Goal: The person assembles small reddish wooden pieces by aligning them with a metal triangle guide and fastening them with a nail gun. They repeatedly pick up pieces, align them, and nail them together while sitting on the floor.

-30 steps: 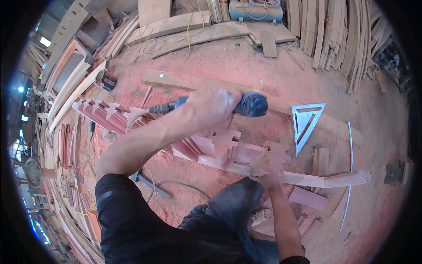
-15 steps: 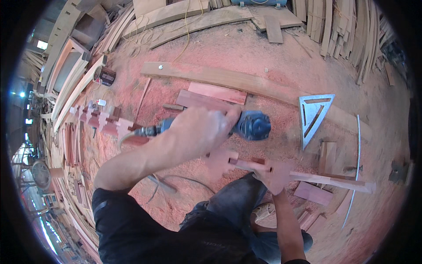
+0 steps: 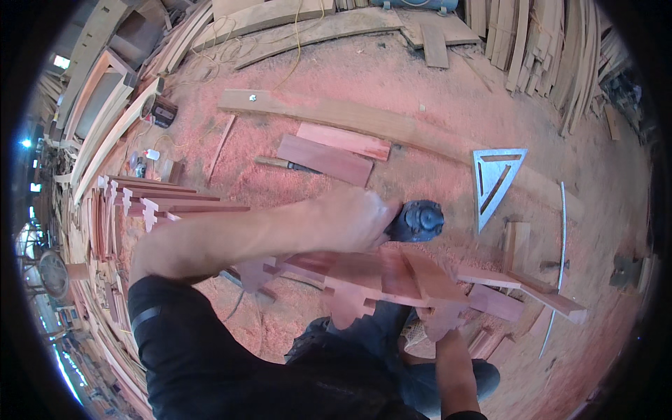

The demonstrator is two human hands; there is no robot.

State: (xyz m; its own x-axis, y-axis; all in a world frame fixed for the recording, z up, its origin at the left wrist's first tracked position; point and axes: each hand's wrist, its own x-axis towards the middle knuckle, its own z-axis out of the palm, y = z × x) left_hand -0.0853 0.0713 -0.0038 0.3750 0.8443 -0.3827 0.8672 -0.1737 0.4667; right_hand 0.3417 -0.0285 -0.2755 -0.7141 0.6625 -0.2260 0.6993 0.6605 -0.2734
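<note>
Nr wood edge, L hand w/ tool

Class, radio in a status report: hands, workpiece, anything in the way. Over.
Left hand gripping dark power tool. Right hand at notched reddish wood, grip blurred. Metal triangle off to the right, touching neither hand.

I log a dark blue power tool, a reddish-pink wooden frame, a silver-grey set square and a black sleeve banded grey. From here the floor reads mottled pink, with tan boards at its far edge.
</note>
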